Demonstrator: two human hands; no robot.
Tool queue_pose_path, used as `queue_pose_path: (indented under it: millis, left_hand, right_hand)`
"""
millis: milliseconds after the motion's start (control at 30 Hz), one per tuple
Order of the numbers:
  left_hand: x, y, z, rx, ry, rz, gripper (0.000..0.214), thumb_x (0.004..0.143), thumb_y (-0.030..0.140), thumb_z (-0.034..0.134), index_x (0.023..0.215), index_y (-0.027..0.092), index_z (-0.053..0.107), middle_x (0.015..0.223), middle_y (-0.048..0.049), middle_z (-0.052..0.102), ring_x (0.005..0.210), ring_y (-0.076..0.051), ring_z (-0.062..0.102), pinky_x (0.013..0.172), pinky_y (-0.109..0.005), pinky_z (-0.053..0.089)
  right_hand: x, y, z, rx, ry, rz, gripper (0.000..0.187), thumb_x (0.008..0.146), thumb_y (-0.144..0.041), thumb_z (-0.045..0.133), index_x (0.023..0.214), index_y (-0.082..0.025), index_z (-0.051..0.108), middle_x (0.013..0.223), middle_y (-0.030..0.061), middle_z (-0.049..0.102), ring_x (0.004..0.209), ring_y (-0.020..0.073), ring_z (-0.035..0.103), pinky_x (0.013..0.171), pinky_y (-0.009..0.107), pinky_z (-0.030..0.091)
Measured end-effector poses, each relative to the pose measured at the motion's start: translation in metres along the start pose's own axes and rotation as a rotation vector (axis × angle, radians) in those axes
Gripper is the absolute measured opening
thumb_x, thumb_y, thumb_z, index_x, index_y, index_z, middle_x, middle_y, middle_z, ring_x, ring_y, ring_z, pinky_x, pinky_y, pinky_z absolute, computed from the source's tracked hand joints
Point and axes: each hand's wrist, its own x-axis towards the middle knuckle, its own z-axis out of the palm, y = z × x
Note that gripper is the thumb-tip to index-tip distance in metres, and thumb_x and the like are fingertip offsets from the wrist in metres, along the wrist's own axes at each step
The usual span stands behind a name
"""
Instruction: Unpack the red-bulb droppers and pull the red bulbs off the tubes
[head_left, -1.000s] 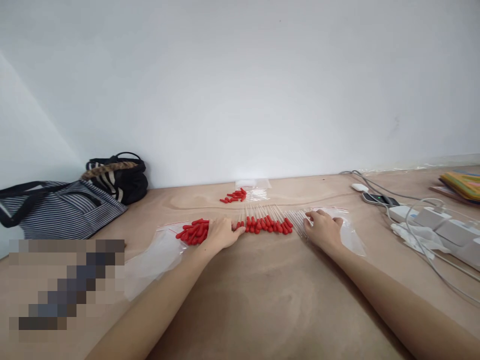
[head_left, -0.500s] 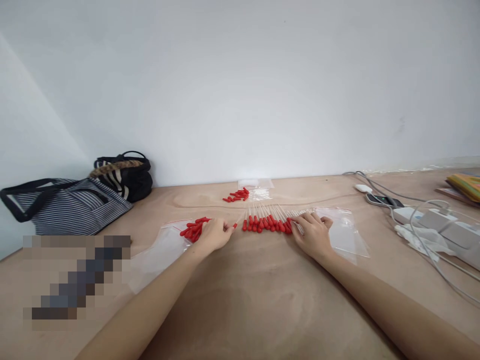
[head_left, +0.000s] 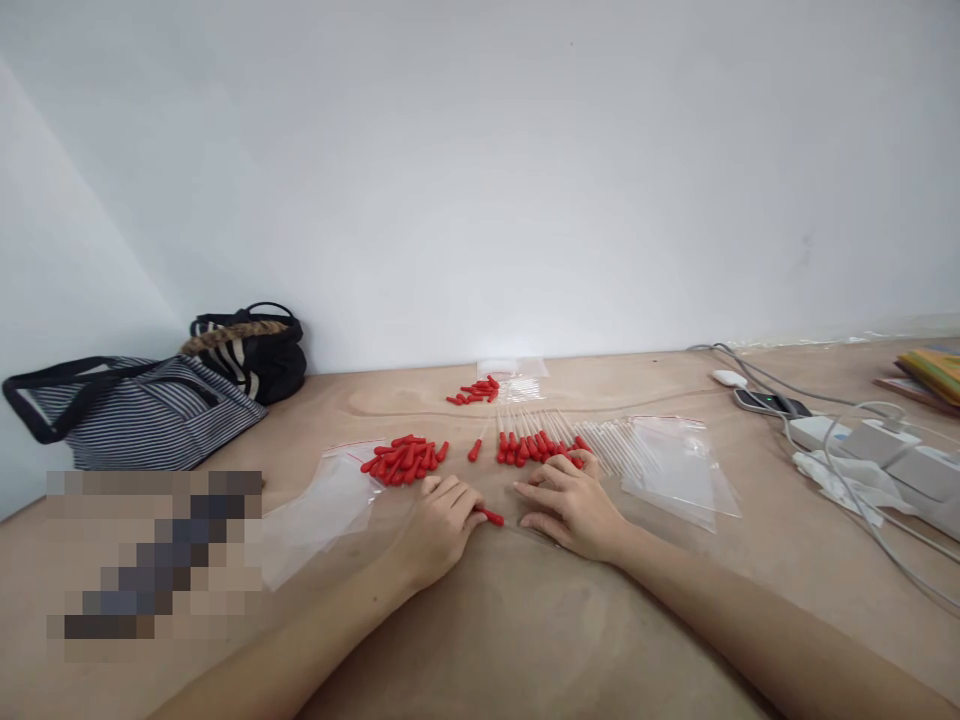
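Observation:
My left hand (head_left: 442, 525) is closed on a red rubber bulb (head_left: 492, 517), gripped between thumb and fingers. Just to the right, my right hand (head_left: 574, 505) curls over a thin clear glass tube (head_left: 536, 536); the tube's near end lies close to the bulb's tip, and I cannot tell whether they are joined. Beyond the hands lies a row of droppers with red bulbs (head_left: 529, 447), glass ends pointing away. One dropper with a red bulb (head_left: 475, 451) lies at the row's left. Loose red bulbs (head_left: 405, 461) are heaped beyond my left hand.
Clear plastic bags (head_left: 307, 515) (head_left: 679, 465) lie on both sides, bare glass tubes (head_left: 619, 445) by the right one. Farther back are small red bulbs (head_left: 474, 391). Bags (head_left: 165, 410) stand left; a power strip (head_left: 885, 450) with cables lies right.
My left hand has let go of a dropper beside the row and now holds another red bulb nearer me. My right hand has moved from the row toward me and left, with a glass tube.

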Motion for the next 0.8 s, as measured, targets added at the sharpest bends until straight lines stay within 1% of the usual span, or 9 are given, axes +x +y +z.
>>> queue_pose_path:
  millis: [67,133,200,267,367,500,600,667,800]
  left_hand:
    - [0.002,0.0,0.001,-0.029,0.013,-0.013,0.011,0.083,0.015,0.046,0.074,0.018,0.053,0.075,-0.0011,0.062,0.071,-0.017,0.052,0.067,-0.032,0.028]
    - [0.002,-0.001,0.003,-0.041,0.038,-0.023,0.011,0.083,0.015,0.046,0.074,0.017,0.052,0.074,-0.0011,0.061,0.07,-0.017,0.051,0.066,-0.032,0.028]
    - [0.0,-0.001,0.005,-0.048,0.063,-0.025,0.011,0.083,0.016,0.046,0.073,0.017,0.05,0.072,-0.0012,0.06,0.07,-0.017,0.05,0.065,-0.031,0.028]
    - [-0.001,0.0,0.007,-0.065,0.073,-0.022,0.011,0.083,0.017,0.045,0.074,0.017,0.05,0.072,-0.0012,0.06,0.07,-0.017,0.05,0.065,-0.031,0.028]
    - [-0.002,0.004,0.008,-0.092,0.076,-0.023,0.01,0.084,0.018,0.045,0.075,0.017,0.05,0.072,-0.0007,0.06,0.071,-0.017,0.05,0.066,-0.031,0.028]
    - [0.0,0.008,0.009,-0.115,0.067,-0.007,0.008,0.084,0.023,0.047,0.084,0.018,0.054,0.079,-0.0007,0.062,0.076,-0.016,0.05,0.069,-0.031,0.028]
    - [0.001,0.008,0.01,-0.136,0.079,0.028,0.014,0.087,0.023,0.045,0.081,0.019,0.057,0.076,-0.0001,0.062,0.072,-0.015,0.05,0.069,-0.031,0.028]
    - [0.001,0.008,0.011,-0.146,0.101,0.042,0.019,0.088,0.022,0.043,0.077,0.019,0.058,0.072,0.0001,0.062,0.069,-0.014,0.05,0.068,-0.03,0.028]
    - [-0.001,0.008,0.012,-0.149,0.129,0.056,0.02,0.088,0.02,0.041,0.078,0.019,0.059,0.07,0.0001,0.061,0.067,-0.014,0.049,0.066,-0.03,0.028]
  right_hand:
    - [0.001,-0.001,-0.002,0.096,-0.058,0.054,0.02,0.082,-0.039,0.051,0.096,-0.03,0.063,0.083,-0.0013,0.062,0.082,0.0145,0.049,0.083,0.039,0.021]
    - [0.002,-0.004,-0.005,0.168,-0.106,0.107,0.019,0.084,-0.037,0.049,0.092,-0.032,0.064,0.078,-0.0025,0.062,0.078,0.0128,0.048,0.08,0.037,0.022]
    - [0.002,-0.007,-0.007,0.192,-0.139,0.143,0.018,0.082,-0.04,0.051,0.091,-0.032,0.065,0.077,-0.0028,0.061,0.076,0.0122,0.048,0.079,0.036,0.023]
    - [0.002,-0.009,-0.007,0.164,-0.15,0.144,0.018,0.079,-0.042,0.055,0.089,-0.032,0.066,0.076,-0.0028,0.061,0.076,0.0126,0.048,0.078,0.036,0.022]
    - [0.002,-0.011,-0.001,0.084,-0.12,0.11,0.012,0.08,-0.034,0.055,0.083,-0.031,0.066,0.071,-0.0027,0.061,0.076,0.0131,0.047,0.079,0.037,0.02]
    - [0.002,-0.013,0.006,0.041,-0.02,0.053,0.015,0.083,-0.027,0.051,0.079,-0.024,0.065,0.066,-0.0021,0.06,0.073,0.0122,0.046,0.081,0.037,0.017]
    - [0.002,-0.014,0.009,0.019,0.049,-0.007,0.017,0.084,-0.025,0.047,0.077,-0.021,0.063,0.062,-0.0025,0.058,0.068,0.0111,0.045,0.082,0.037,0.016]
    - [0.002,-0.015,0.01,0.003,0.071,-0.042,0.02,0.085,-0.023,0.045,0.076,-0.02,0.062,0.059,-0.0026,0.057,0.065,0.0104,0.043,0.081,0.037,0.017]
    - [0.001,-0.016,0.011,0.016,0.072,-0.068,0.023,0.085,-0.022,0.042,0.073,-0.019,0.061,0.057,-0.0024,0.055,0.063,0.0098,0.042,0.081,0.036,0.017]
